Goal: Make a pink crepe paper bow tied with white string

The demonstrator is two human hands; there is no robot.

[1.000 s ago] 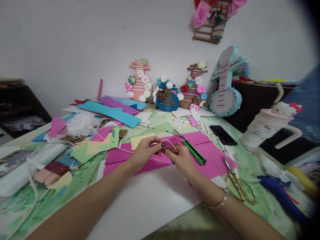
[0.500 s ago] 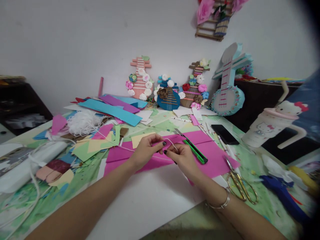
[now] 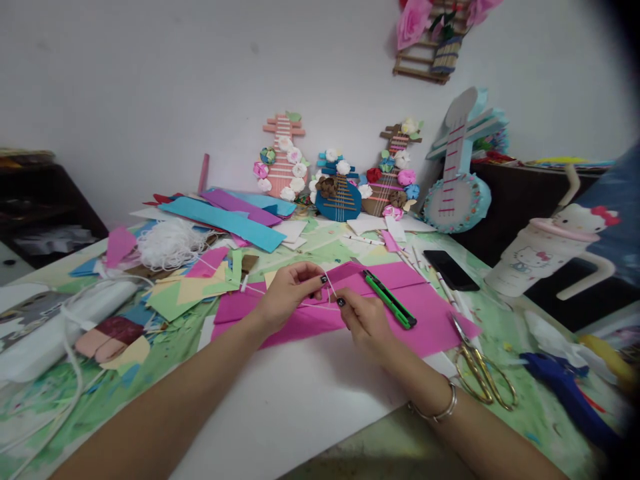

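Note:
Both hands pinch a thin white string point(image 3: 330, 285) over magenta paper point(image 3: 425, 313). My left hand point(image 3: 293, 293) has thumb and forefinger closed on it, and my right hand point(image 3: 365, 319) grips it just to the right and lower. A short length of string spans the gap between the fingertips. More string trails left, toward a loose white bundle point(image 3: 173, 245). Beside my right hand a green utility knife point(image 3: 390, 300) lies on the magenta paper. Under my wrists is a white sheet point(image 3: 280, 400).
Gold-handled scissors point(image 3: 483, 373) and a blue glue gun point(image 3: 565, 393) lie to the right. Behind them are a black phone point(image 3: 450, 269) and a white tumbler point(image 3: 540, 257). Paper scraps point(image 3: 185, 290) cover the left. Decorated paper instruments point(image 3: 337, 200) stand along the wall.
My hands have drawn the string from a loose loop into a short, straight stretch between the fingertips. My right hand has shifted slightly right and down.

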